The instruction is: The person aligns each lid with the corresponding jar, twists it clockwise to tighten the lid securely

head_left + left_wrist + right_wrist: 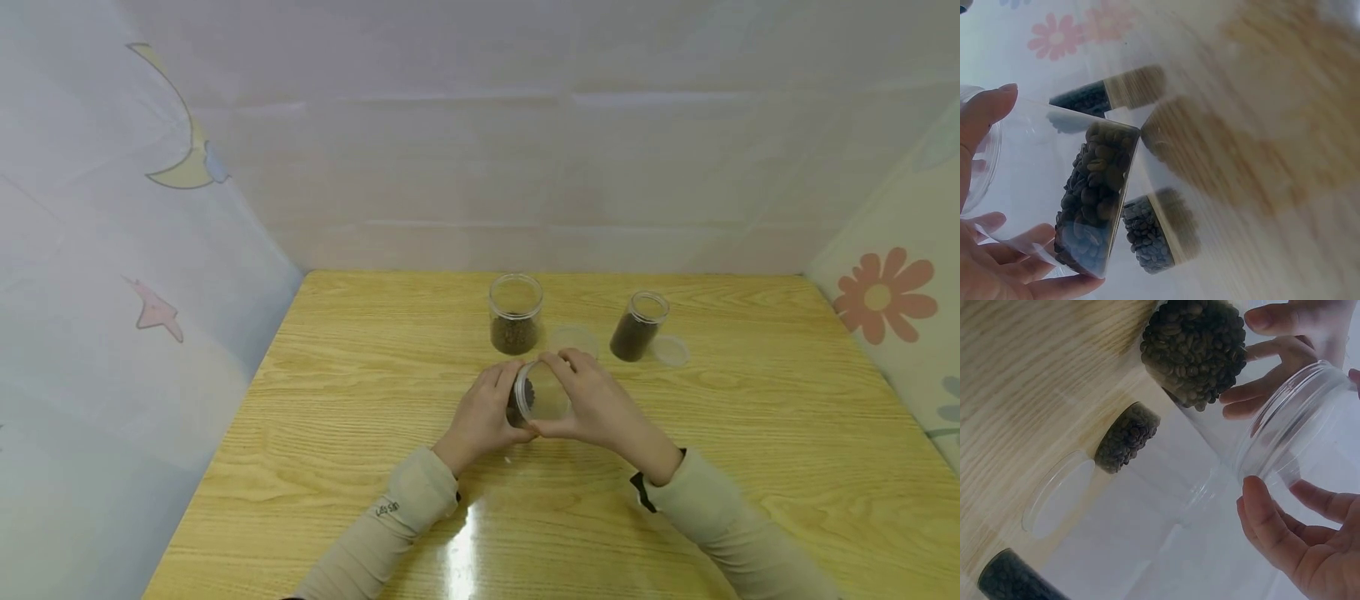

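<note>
A clear jar of coffee beans [1094, 194] is tilted over the table, its mouth turned to the right. My left hand [483, 414] grips the jar around its body; the fingers wrap its side in the right wrist view. At the mouth, my right hand [596, 408] holds a clear lid [1330, 419] by its edge, thumb on one side and fingers on the other. Lid and jar rim overlap in the right wrist view, and I cannot tell whether the lid is seated. The beans lie in the bottom of the jar.
Behind my hands stands a wide open jar [515, 325] partly filled with beans. Farther right is a narrower open jar [636, 329] with dark contents. One clear lid [573, 340] lies between them, and a smaller lid [671, 351] beside the narrow jar. Fabric walls border the wooden table [360, 400].
</note>
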Action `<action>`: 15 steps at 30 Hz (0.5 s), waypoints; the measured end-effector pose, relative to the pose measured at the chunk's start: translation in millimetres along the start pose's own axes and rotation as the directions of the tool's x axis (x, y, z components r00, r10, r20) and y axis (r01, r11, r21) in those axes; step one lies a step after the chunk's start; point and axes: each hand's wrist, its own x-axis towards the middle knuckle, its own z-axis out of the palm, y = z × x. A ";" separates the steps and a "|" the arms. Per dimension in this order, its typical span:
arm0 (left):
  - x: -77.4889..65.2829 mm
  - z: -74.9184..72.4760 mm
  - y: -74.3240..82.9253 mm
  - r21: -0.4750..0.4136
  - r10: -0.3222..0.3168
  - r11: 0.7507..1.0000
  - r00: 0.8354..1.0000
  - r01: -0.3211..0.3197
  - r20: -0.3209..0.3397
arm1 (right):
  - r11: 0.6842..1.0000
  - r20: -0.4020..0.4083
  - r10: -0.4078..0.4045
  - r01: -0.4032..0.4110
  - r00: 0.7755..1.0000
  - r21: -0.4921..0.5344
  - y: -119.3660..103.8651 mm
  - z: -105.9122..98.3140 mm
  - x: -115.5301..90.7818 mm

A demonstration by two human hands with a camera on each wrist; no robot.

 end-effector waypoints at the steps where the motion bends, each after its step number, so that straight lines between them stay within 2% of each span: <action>1: -0.1 0.0 0.1 -0.002 -0.001 1.000 1.000 0.001 -0.002 | 1.000 0.001 0.015 -0.015 1.000 0.002 -1.0 -0.1 0.0; 15: -0.9 2.1 -0.3 0.001 -0.018 1.000 1.000 0.018 -0.020 | 0.988 -0.005 0.153 -0.153 0.988 0.026 -12.3 -0.5 2.1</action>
